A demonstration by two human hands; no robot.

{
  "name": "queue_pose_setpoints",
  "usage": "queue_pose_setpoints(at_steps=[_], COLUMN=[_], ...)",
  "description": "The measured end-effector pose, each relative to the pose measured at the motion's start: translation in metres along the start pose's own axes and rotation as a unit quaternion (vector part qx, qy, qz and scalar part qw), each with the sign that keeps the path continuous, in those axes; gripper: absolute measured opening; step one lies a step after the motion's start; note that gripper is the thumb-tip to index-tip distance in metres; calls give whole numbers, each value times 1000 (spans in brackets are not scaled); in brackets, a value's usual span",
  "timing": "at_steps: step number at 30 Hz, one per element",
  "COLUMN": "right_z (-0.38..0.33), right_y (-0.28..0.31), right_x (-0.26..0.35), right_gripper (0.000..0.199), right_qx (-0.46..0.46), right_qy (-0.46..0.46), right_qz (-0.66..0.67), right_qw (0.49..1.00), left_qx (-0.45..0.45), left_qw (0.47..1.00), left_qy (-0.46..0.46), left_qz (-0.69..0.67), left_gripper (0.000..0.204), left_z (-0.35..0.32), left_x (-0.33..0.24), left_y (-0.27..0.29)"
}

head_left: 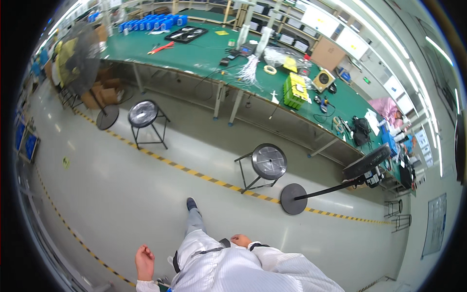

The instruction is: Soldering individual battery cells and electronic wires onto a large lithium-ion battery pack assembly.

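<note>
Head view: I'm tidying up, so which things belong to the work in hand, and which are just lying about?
With the hands:
left hand, seemingly empty
right hand, near the white coat

Lying about, untouched on the green table:
red tool
white cable bundle
green block pack
blue blocks

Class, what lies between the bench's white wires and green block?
In the head view, a pale tape roll and, nearer the front of the bench, a small white piece lie between the white wires and green block.

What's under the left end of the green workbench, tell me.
Brown cardboard boxes and a metal leg show there. The left pedestal fan covers part; what it hides cannot be seen.
</note>
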State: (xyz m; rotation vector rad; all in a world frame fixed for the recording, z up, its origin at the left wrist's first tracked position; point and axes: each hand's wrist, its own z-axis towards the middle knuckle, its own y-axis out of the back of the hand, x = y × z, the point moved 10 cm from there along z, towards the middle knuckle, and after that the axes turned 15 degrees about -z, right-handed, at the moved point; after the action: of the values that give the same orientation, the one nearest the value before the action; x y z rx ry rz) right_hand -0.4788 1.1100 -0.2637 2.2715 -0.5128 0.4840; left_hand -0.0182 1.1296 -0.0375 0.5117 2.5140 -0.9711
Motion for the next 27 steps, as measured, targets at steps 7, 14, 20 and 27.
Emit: queue_pose_setpoints(at_steps=[7,14,20,27], right_z=[40,60,105,160], right_y=[152,260,244,331], right_x=[-37,-19,-78,-198], right_gripper=[33,39,36,39], right_qx=[-84,-236,-209,-259], right_qy=[-180,-179,-275,-344], right_qz=[215,443,550,486], right_qw=[956,846,760,761], left_qx=[130,326,389,392], left_qw=[983,896,842,834], left_qy=[54,112,198,180], left_qz=[118,280,318,344], left_gripper=[9,15,25,42], left_z=[163,218,246,303], left_x=[-21,36,109,145], left_y=[-223,-511,-633,-741])
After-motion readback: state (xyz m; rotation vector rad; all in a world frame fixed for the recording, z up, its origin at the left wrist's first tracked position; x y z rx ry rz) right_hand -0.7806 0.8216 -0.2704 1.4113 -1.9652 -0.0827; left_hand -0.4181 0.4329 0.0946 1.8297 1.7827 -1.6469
